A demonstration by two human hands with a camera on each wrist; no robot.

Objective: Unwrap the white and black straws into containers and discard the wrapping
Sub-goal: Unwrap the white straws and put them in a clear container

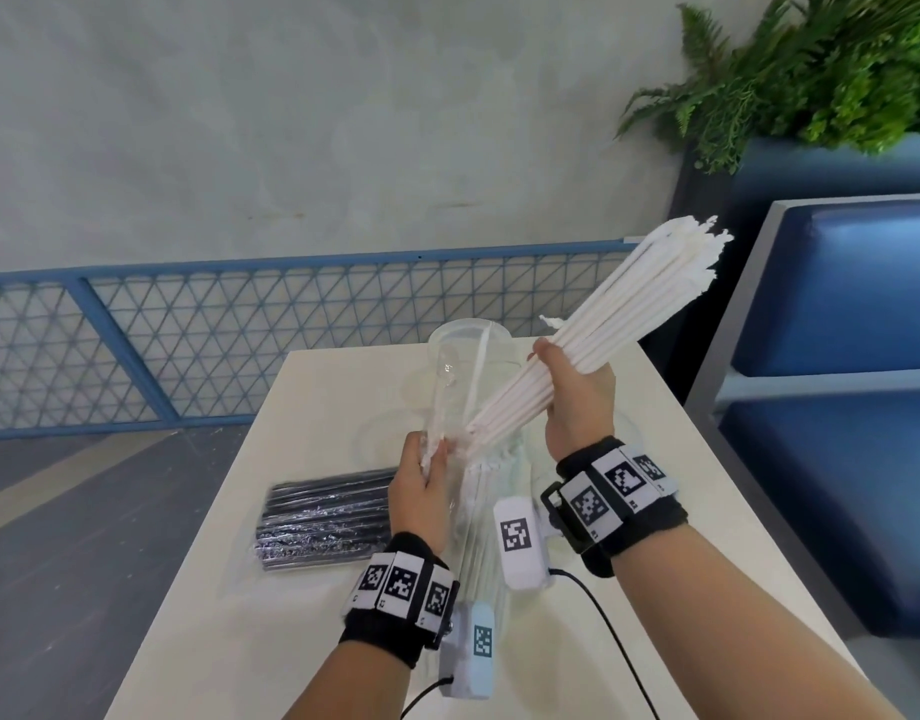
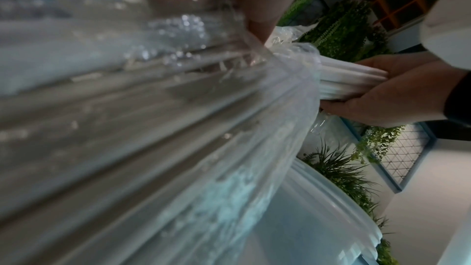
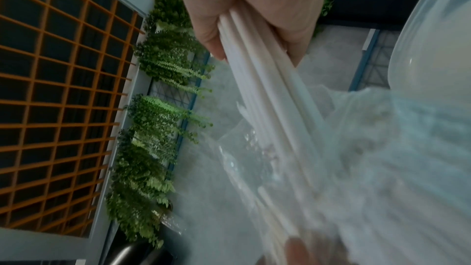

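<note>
My right hand (image 1: 577, 387) grips a thick bundle of white straws (image 1: 650, 298) near its middle, tips slanting up to the right. The bundle's lower end still sits in a clear plastic wrapper (image 1: 478, 506), whose mouth my left hand (image 1: 421, 485) pinches. In the left wrist view the wrapper (image 2: 203, 128) fills the frame and the straws (image 2: 351, 82) leave it into the right hand (image 2: 397, 96). The right wrist view shows the straws (image 3: 254, 63) held by my fingers (image 3: 267, 7). A wrapped pack of black straws (image 1: 323, 522) lies on the table's left side. A clear cup (image 1: 468, 345) holding one white straw stands behind the hands.
The white table (image 1: 707, 511) is narrow. Its left edge drops to a grey floor, and a blue bench (image 1: 837, 381) stands close on the right. A blue mesh fence (image 1: 188, 330) runs behind, and a plant (image 1: 811, 59) hangs at the upper right. Cables trail from both wrists.
</note>
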